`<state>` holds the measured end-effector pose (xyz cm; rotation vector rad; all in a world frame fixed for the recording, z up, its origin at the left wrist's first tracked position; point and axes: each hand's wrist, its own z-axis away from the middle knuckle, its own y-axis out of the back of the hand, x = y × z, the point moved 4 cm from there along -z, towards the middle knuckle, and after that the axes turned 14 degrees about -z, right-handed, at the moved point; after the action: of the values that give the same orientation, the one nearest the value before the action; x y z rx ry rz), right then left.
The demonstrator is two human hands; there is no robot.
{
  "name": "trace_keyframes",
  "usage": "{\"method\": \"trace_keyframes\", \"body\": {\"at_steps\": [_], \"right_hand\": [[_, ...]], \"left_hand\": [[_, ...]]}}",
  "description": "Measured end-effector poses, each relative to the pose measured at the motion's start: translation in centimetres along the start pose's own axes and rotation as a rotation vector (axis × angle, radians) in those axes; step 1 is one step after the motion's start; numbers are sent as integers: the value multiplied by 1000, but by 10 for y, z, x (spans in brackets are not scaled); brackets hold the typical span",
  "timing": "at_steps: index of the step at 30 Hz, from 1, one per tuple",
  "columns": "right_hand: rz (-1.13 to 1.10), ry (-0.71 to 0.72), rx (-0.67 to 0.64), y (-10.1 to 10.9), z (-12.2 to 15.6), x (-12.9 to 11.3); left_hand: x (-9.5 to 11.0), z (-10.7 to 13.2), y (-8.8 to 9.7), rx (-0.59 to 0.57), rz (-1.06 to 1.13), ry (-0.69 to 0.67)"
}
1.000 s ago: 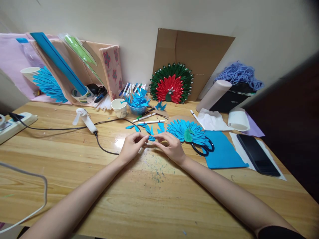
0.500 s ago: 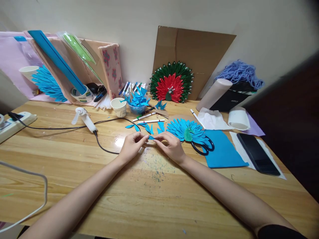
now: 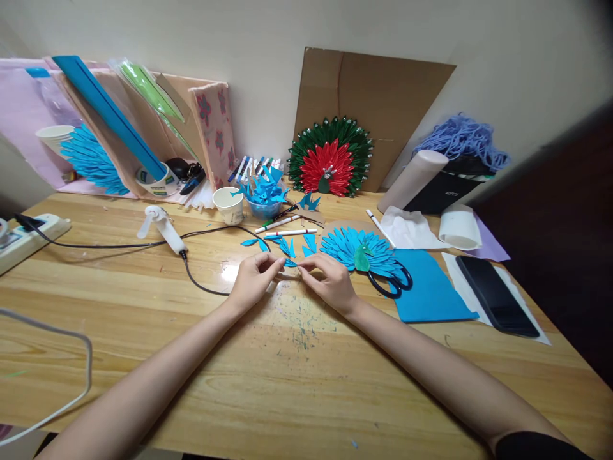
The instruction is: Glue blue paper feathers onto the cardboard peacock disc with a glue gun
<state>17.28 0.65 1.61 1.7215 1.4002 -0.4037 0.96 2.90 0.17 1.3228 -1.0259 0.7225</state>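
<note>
Between my two hands is a small folded blue petal [image 3: 290, 262], pointed at its right end. My left hand [image 3: 255, 278] pinches its left end between thumb and fingers. My right hand [image 3: 329, 281] pinches the tip at the other end. Just beyond the fingers lie loose blue petals [image 3: 310, 242] and a white marker [image 3: 291, 233]. To the right of my right hand rests a blue petal peacock [image 3: 359, 250] with a green body. Black-handled scissors [image 3: 390, 284] lie partly under it, next to a blue sheet [image 3: 428, 291].
A bowl of blue cut pieces [image 3: 264, 203] stands behind a paper cup's right side [image 3: 228, 206]. A white glue gun [image 3: 165, 231] with a black cord lies left. A phone [image 3: 495, 294] lies right. A red-green peacock [image 3: 330, 156] leans on cardboard [image 3: 373, 96].
My right fingertips have shifted slightly right along the petal, so more of its tip shows. The rest looks the same.
</note>
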Motion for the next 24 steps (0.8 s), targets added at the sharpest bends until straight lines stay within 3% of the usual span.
{"method": "trace_keyframes", "body": {"at_steps": [5, 15, 24], "right_hand": [[-19, -24, 46, 3, 0, 1], [10, 2, -29, -2, 0, 3], [3, 11, -24, 0, 0, 1]], "left_hand": [[-1, -2, 4, 28, 56, 43], [-1, -1, -3, -70, 71, 13], [-3, -1, -2, -63, 48, 15]]}}
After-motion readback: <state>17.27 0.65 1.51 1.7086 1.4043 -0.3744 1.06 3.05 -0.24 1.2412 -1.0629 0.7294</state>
